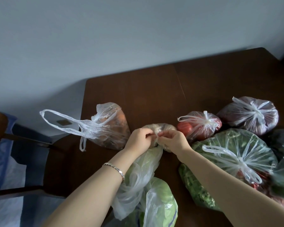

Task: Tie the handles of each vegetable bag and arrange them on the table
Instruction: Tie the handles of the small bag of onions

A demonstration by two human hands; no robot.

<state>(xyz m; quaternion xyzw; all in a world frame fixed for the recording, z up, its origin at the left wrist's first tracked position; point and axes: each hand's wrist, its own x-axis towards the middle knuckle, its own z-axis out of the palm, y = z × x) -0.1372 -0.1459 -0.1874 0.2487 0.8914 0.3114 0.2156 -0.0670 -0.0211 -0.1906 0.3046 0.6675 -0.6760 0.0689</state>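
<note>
Fingers (152,134) of both hands hide bag (161,127) handles; contents unclear.

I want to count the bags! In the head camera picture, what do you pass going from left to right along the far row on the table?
Untied bag of carrots → small pale bag being tied by the left hand and right hand → tied bag of tomatoes → tied bag of dark purple vegetables.
</note>
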